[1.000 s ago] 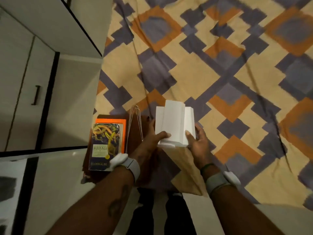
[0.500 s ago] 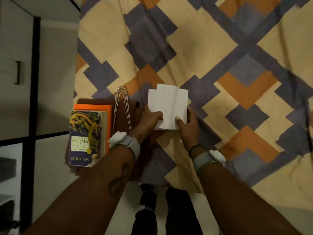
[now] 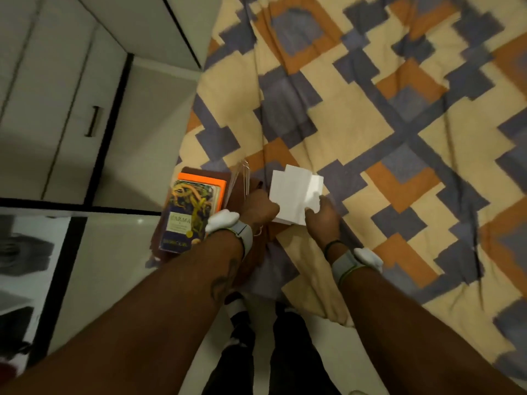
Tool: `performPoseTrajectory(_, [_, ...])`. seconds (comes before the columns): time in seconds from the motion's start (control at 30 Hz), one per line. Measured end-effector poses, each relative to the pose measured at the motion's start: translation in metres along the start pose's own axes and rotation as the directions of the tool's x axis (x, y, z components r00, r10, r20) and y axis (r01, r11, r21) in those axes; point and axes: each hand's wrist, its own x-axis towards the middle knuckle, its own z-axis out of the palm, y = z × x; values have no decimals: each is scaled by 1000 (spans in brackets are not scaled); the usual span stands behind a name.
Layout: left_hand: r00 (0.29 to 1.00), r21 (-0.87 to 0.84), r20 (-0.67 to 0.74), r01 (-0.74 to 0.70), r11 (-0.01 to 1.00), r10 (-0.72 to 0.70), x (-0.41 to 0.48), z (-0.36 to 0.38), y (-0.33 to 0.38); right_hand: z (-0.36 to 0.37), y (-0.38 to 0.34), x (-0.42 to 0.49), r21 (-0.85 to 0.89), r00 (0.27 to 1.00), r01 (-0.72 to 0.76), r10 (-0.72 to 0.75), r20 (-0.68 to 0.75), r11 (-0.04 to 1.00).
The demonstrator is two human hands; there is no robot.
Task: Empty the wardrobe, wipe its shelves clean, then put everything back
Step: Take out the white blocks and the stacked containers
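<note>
Emptying step: left hand [image 3: 261, 207] and right hand [image 3: 322, 216] grip the white boxes [image 3: 295, 193] at the bed [image 3: 370, 124]'s near edge; next, a level release.

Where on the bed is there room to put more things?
The patterned bedspread lies bare right of and beyond the stacked white boxes that the left hand and right hand hold. The bed's near left corner is crowded: the dark Karma book, the orange book under it, the thin wire hangers and the boxes sit close together.
</note>
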Motion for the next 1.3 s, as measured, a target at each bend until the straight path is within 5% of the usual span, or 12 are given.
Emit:
performPoseTrajectory(0.13, [997, 54, 48, -64, 996, 62, -56, -51, -29, 16, -58, -44, -221, 980, 134, -96, 173, 966])
performPoseTrajectory(0.27, [998, -11, -46, -33, 999, 33, -142, -131, -111, 82, -139, -124, -387, 839, 463, -254, 481, 798])
performPoseTrajectory(0.4, [975, -220, -206, 39, 975, -86, -243, -196, -247, 185, -199, -246, -348, 670, 684, -364, 647, 641])
performPoseTrajectory(0.63, [864, -459, -405, 91, 884, -299, -365, -241, -466, 350, -249, -401, -265, 514, 801, -390, 764, 537])
performPoseTrajectory(0.7, [802, -528, -463, 93, 844, -378, -419, -266, -547, 421, -271, -470, -185, 390, 873, -416, 822, 452])
performPoseTrajectory(0.87, [680, -582, -582, 35, 813, -446, -496, -331, -612, 497, -344, -560, -38, 271, 907, -511, 815, 419])
performPoseTrajectory(1.07, [440, -628, -729, -125, 768, -524, -551, -450, -692, 602, -466, -651, 174, 65, 940, -656, 752, 293])
performPoseTrajectory(1.3, [245, -503, -852, -134, 854, -464, -561, -594, -763, 710, -586, -685, 302, -30, 927, -760, 649, 221])
